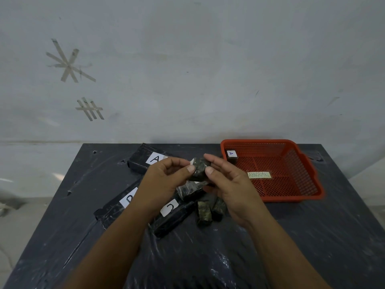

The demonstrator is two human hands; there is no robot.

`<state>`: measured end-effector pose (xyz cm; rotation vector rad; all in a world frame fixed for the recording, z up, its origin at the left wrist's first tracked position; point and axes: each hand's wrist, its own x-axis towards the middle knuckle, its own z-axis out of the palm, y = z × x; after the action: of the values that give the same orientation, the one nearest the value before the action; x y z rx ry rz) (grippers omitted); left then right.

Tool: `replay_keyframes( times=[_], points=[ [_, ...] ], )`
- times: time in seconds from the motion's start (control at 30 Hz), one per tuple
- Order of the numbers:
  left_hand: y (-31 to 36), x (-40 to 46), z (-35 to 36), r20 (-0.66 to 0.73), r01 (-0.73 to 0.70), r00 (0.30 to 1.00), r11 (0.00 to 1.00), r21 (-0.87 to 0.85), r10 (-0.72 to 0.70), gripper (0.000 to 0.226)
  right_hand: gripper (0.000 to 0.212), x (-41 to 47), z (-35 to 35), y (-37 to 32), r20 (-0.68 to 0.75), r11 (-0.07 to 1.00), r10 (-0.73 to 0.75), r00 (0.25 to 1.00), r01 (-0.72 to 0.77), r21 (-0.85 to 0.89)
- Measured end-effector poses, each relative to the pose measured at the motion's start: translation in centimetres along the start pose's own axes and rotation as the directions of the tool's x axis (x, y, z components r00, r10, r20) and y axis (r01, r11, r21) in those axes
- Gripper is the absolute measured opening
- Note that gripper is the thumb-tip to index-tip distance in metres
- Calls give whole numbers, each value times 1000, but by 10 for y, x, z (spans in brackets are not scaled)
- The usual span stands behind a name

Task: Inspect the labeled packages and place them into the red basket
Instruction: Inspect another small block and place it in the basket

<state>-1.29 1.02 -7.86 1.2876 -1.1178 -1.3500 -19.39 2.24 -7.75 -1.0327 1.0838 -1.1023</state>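
Left to right: three long black boxes labeled A (145,161), B (116,207) and C (173,215) lie on the bench (62,236). Above mid-bench, left hand (166,180) and right hand (227,184) together pinch a small dark wrapped package (199,168). Two loose packages (210,211) lie beneath. The red basket (291,197), at the far right corner, holds a package labeled A (231,155).

Two bare forearms in view, no sleeves, watch or bands anywhere along them. Left hand (166,180) and right hand (227,184) ungloved, no rings on the visible fingers. Short, trimmed nails on both thumbs, pale and plain against the dark tabletop.
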Motion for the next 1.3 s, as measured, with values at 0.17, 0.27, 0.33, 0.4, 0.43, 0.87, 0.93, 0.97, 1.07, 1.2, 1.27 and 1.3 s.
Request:
replay_keyframes(
  times=[0.17, 0.27, 0.33, 0.4, 0.43, 0.87, 0.93, 0.97, 1.07, 1.2, 1.27, 1.3],
  points=[
    [-1, -2, 1, 5, -3, 1000, 1000, -4, 3, 16, 41, 4, 2, 6, -29, 998, 32, 999, -31, 47],
    [0, -2, 1, 7, -14, 1000, 1000, -2, 14, 16, 39, 5, 1, 7, -65, 995, 70, 995, -65, 73],
    [1, -2, 0, 17, -31, 999, 999, 12, 31, 17, 30, 5, 1, 5, -66, 993, 95, 993, -91, 72],
    [2, -3, 0, 31, -48, 998, 998, 38, 46, 18, 25, 4, 1, 3, -63, 994, 94, 994, -90, 61],
    [2, -4, 0, 38, -53, 998, 997, 48, 51, 19, 24, 4, 1, 3, -70, 995, 87, 994, -83, 54],
    [0, -3, -1, 56, -41, 998, 999, 31, 39, 25, 37, 2, -1, 5, -104, 996, -49, 993, 41, -79],
    [2, -2, 0, 34, 8, 999, 999, -32, -7, 24, 50, 1, -2, 7, -74, 996, -53, 996, 47, -80],
    [3, -2, 1, 28, 31, 999, 998, -48, -30, 23, 56, 1, -3, 8, -58, 994, -59, 997, 54, -91],
    [6, -3, 4, 36, 81, 996, 994, -68, -79, 20, 65, 1, -3, 11, -8, 992, -71, 997, 70, -105],
    [4, -1, 3, 30, 100, 995, 990, -103, -97, 24, 69, 1, -5, 11, 24, 993, -69, 997, 71, -94],
    [2, 0, 2, 19, 93, 996, 991, -99, -92, 25, 72, 1, -7, 11, 46, 993, -57, 997, 61, -102],
    [1, 0, 1, 14, 85, 996, 992, -94, -84, 24, 72, 1, -7, 12, 53, 994, -40, 998, 45, -100]
  ],
)
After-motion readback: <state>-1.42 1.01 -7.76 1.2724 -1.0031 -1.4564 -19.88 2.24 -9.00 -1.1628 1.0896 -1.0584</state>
